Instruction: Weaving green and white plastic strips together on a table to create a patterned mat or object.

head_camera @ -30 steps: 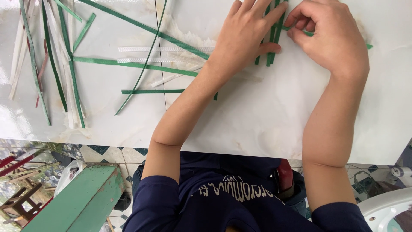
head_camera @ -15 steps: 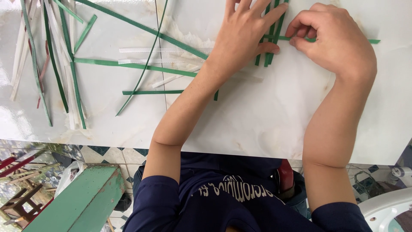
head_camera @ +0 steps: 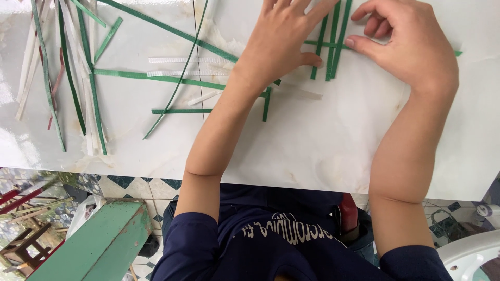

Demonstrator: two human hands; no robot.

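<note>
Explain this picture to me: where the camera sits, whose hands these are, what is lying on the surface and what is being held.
The camera is worn on a person's head and looks down, so the body in a dark blue shirt appears at the bottom. Both bare hands are that person's own. The left hand lies flat, pressing on several upright green strips on a white table. The right hand pinches a crosswise green strip running among them. More loose green and white strips lie scattered at the left. Below the table edge you see a tiled floor and a green bench.
</note>
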